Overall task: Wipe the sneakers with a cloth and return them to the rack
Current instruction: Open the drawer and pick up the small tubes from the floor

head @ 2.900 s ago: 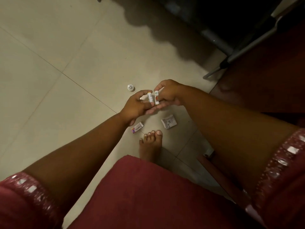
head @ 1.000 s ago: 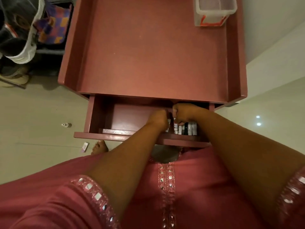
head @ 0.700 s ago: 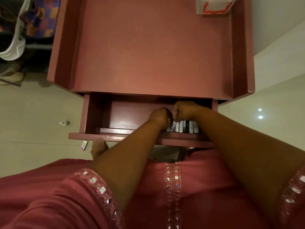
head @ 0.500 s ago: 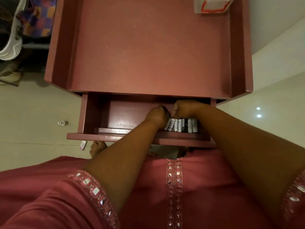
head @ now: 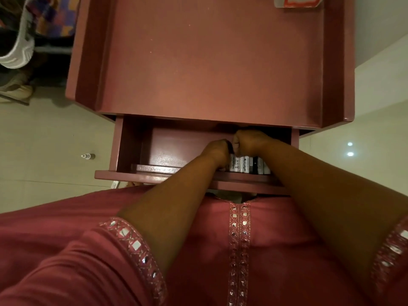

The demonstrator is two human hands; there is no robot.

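I am watching both hands working inside the open drawer [head: 154, 149] of the pink cabinet [head: 209, 58]. The sneakers are well apart from them: one white-soled sneaker [head: 21, 47] is sitting on the rack [head: 53, 49] at the far left edge of view, with another pale shoe [head: 15, 89] lower down (too dim to tell what kind). No cloth is showing anywhere.

Handling, as I am judging it: the sneaker should be light, with a stiff rubber sole and a softer upper. I would take it by the heel collar or across the midfoot, and wipe while supporting the sole.

Hand pose: the left hand [head: 217, 151] is reaching down with fingers curled among a row of small upright bottles [head: 245, 164] at the drawer's front right. Whether it is pinching one, I cannot tell, as the knuckles are hiding the fingertips. The right hand [head: 248, 142] is fisted just beside it, knuckles nearly touching, and its contents are likewise hidden. Both forearms are crossing the drawer front. A small bottle [head: 88, 156] is lying on the floor [head: 44, 140].
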